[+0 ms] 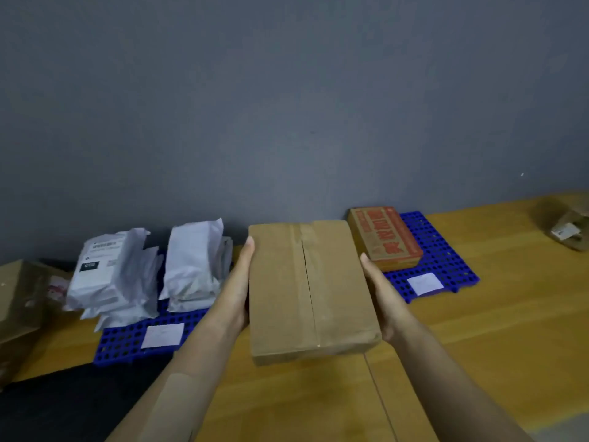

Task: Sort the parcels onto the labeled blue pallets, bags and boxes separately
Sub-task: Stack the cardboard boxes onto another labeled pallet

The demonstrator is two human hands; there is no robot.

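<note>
I hold a plain brown cardboard box (309, 291), taped along its middle, in the air above the wooden table. My left hand (240, 282) grips its left side and my right hand (381, 295) grips its right side. Behind it to the right lies a blue pallet (443, 266) with a white label, and on it a flat brown box with red print (385, 237). To the left lies a second blue pallet (127, 341) with a white label, bearing stacks of white parcel bags (111, 275).
A grey wall runs behind the wooden table (478, 330). A large cardboard box (17, 307) stands at the far left edge. Another blurred parcel (570, 231) lies at the far right. A dark gap shows at the lower left.
</note>
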